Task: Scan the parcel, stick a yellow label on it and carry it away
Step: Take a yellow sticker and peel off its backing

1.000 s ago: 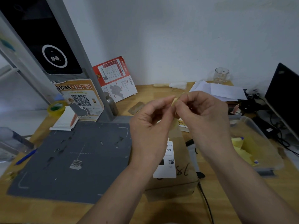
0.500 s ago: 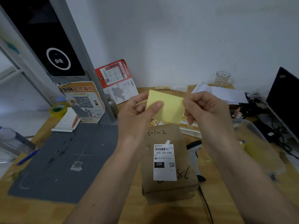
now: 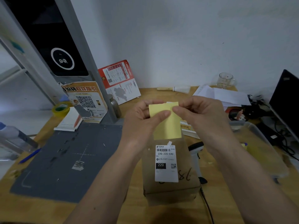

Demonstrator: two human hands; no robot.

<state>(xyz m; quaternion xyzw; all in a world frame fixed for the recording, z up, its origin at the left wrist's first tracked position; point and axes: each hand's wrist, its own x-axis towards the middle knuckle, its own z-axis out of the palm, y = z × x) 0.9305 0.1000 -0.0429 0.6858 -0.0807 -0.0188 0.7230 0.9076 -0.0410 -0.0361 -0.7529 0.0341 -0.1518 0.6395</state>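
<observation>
Two bare forearms reached forward from the bottom of the view, meeting near the centre. The left hand (image 3: 142,117) was raised, palm turned inward, its thumb stretched across toward the right. The right hand (image 3: 199,113) faced it, thumb and fingers (image 3: 178,109) pinched together. Both hands were close, thumb tips nearly touching, each gripping the same yellow label (image 3: 168,125) held up between them.

Yellow label (image 3: 166,123) pinched at its upper edge between left hand (image 3: 142,120) and right hand (image 3: 200,113) — held above brown parcel (image 3: 169,172) on wooden surface (image 3: 113,210), scanner (image 3: 196,152) just beside.
</observation>
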